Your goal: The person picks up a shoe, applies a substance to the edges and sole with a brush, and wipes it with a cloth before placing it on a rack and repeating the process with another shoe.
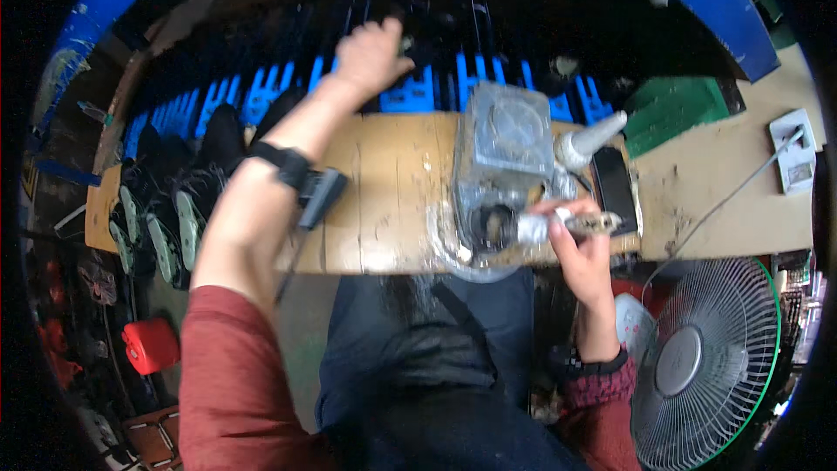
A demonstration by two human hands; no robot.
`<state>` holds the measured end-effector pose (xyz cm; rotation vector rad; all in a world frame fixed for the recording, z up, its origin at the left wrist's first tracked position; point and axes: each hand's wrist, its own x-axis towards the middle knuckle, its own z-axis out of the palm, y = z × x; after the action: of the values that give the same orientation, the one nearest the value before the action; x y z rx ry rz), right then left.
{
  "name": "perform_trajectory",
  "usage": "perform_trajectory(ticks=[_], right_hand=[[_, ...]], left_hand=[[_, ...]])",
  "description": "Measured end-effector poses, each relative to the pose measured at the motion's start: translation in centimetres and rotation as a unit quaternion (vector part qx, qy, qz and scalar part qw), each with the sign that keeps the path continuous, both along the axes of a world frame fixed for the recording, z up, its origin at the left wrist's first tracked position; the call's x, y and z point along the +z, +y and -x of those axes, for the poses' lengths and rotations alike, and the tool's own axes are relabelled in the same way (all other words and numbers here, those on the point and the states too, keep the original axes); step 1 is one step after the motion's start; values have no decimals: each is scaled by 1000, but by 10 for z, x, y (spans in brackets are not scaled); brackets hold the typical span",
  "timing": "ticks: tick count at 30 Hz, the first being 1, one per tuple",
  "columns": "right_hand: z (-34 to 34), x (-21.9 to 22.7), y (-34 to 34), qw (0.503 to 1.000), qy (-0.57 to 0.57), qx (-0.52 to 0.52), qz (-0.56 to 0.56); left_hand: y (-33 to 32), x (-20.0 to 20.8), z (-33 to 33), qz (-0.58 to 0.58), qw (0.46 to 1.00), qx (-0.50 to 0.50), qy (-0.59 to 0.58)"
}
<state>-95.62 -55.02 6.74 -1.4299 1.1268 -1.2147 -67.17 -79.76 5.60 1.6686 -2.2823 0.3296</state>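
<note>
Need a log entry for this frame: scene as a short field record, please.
left hand: blurred, extended toward a blue-pronged rack; grip unclear
right hand: gripping a whitish tool near a dark round cup; contact unclear
wooden bench: greyish box, whitish nozzle bottle, black flat slab
left side: dark shoes, pale soles
right side: green-rimmed fan

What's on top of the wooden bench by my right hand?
A grey box, a pale nozzled bottle and a black phone-like slab; the bench directly beneath is hidden.
</note>
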Motion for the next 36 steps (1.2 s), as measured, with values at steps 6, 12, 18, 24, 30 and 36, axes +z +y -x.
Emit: perform_trajectory(ticks=[6, 12, 18, 24, 30, 36], right_hand=[[-11, 0, -12, 963, 221, 36, 154], [-20, 0, -6, 921, 322, 65, 208], [-25, 4, -1, 911, 351, 80, 200], [-19, 7, 3, 916, 333, 73, 213], [-18, -17, 15, 956, 252, -135, 72], [-44, -31, 38, 978, -87, -189, -21]], left_hand=[[125, 41, -106, -122, 969, 163, -143], [163, 40, -105, -241, 938, 148, -202], [164, 42, -108, -266, 947, 104, -148], [176, 67, -125, -199, 967, 152, 37], [250, 44, -106, 155, 953, -10, 259], [328, -41, -77, 191, 935, -168, 247]])
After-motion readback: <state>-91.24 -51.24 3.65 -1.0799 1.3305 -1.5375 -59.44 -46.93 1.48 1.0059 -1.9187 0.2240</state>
